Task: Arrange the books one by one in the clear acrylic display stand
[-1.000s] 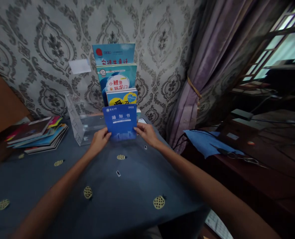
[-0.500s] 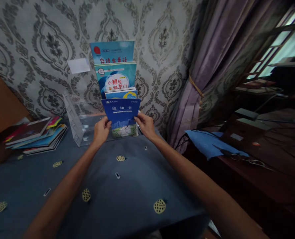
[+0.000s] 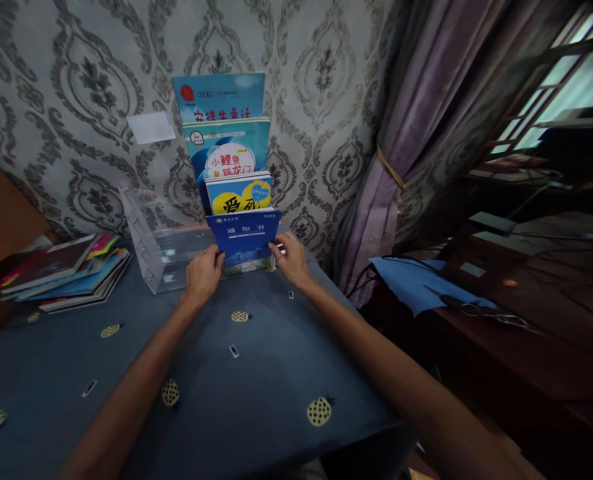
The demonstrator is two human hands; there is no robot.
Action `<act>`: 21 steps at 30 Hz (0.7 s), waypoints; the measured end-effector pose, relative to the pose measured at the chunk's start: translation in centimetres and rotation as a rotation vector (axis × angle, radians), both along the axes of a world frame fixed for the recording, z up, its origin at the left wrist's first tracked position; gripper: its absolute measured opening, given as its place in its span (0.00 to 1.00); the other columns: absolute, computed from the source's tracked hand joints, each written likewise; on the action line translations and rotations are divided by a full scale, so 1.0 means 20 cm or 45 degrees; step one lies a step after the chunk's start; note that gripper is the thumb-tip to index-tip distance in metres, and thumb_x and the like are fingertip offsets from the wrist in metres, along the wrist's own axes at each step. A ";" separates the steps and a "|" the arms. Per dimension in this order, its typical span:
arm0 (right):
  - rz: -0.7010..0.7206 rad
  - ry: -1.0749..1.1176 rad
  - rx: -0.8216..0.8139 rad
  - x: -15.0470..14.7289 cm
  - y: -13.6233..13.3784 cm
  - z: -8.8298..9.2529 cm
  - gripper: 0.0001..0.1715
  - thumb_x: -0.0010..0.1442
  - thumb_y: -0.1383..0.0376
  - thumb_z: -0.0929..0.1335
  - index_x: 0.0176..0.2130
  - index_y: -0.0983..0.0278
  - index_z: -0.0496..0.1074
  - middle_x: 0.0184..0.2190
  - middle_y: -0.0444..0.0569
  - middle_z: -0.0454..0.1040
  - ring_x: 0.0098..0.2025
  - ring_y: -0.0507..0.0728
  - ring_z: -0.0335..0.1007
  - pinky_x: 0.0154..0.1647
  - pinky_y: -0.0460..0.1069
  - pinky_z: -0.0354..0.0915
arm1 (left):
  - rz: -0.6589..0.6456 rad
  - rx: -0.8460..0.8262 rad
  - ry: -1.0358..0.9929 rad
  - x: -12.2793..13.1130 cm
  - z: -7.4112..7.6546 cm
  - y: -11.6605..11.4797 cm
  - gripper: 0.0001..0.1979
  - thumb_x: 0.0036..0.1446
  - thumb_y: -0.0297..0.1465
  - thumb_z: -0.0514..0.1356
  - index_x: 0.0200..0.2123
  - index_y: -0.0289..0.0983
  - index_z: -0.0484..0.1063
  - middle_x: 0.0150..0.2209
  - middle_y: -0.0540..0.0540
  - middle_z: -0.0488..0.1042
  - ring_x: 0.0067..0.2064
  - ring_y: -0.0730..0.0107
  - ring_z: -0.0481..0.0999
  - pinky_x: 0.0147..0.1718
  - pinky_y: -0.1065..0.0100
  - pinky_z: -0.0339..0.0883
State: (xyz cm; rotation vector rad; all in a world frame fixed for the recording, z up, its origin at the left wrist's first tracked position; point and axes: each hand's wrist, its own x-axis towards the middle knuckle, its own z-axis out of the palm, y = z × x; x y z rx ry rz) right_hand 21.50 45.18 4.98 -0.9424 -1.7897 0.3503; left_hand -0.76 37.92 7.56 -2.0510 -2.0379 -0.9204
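A dark blue booklet (image 3: 245,240) stands upright at the front of a clear tiered rack (image 3: 144,247). My left hand (image 3: 204,273) pinches its left edge, thumb toward me. On the opposite edge, my right hand (image 3: 290,259) grips it between thumb and fingers. Behind the booklet, in rising steps, are a yellow-and-blue book (image 3: 239,193), a teal book with a white oval title (image 3: 231,150) and a light blue book (image 3: 221,97) at the back. The booklet's lower edge sits at the rack's front tier. The left half of the rack holds no books.
A pile of books (image 3: 71,270) lies to the left on the blue tablecloth (image 3: 201,400). A patterned wall stands behind the rack. At right are a tied curtain (image 3: 371,200), a blue cloth (image 3: 411,283), scissors (image 3: 496,313) and a dark desk with cables.
Both hands have lowered the dark blue booklet into the front tier, uncovering more of the yellow-and-blue book behind it. The view has shifted slightly.
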 end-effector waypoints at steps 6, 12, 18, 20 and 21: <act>-0.068 -0.036 -0.035 0.00 0.02 -0.04 0.08 0.63 0.63 0.64 0.38 0.61 0.73 0.37 0.51 0.75 0.37 0.59 0.71 0.39 0.52 0.69 | 0.149 -0.110 0.177 0.03 0.03 -0.02 0.12 0.70 0.35 0.50 0.45 0.39 0.72 0.44 0.41 0.80 0.44 0.54 0.79 0.37 0.64 0.64; -0.083 -0.063 -0.104 0.00 0.03 -0.10 0.08 0.61 0.65 0.65 0.38 0.61 0.75 0.36 0.49 0.79 0.37 0.59 0.75 0.39 0.52 0.69 | 0.241 -0.192 0.293 0.05 0.05 -0.03 0.15 0.71 0.37 0.48 0.47 0.38 0.71 0.44 0.39 0.80 0.45 0.51 0.80 0.37 0.62 0.66; -0.130 -0.036 -0.117 -0.01 0.02 -0.11 0.08 0.61 0.65 0.66 0.40 0.61 0.75 0.37 0.50 0.80 0.37 0.60 0.76 0.40 0.53 0.70 | 0.265 -0.241 0.387 0.07 0.06 -0.03 0.17 0.72 0.37 0.46 0.48 0.36 0.72 0.45 0.37 0.80 0.45 0.51 0.81 0.40 0.61 0.67; -0.149 -0.013 -0.113 0.00 0.01 -0.11 0.11 0.62 0.65 0.65 0.44 0.61 0.74 0.37 0.50 0.80 0.37 0.59 0.76 0.41 0.54 0.70 | 0.258 -0.246 0.417 0.08 0.06 -0.04 0.18 0.72 0.37 0.46 0.48 0.35 0.72 0.45 0.36 0.80 0.46 0.50 0.80 0.42 0.60 0.67; -0.155 0.000 -0.110 0.01 0.01 -0.11 0.13 0.63 0.65 0.65 0.47 0.61 0.73 0.38 0.50 0.80 0.37 0.59 0.76 0.41 0.54 0.70 | 0.257 -0.248 0.430 0.08 0.06 -0.04 0.18 0.72 0.37 0.45 0.48 0.35 0.72 0.45 0.36 0.80 0.47 0.49 0.80 0.43 0.59 0.67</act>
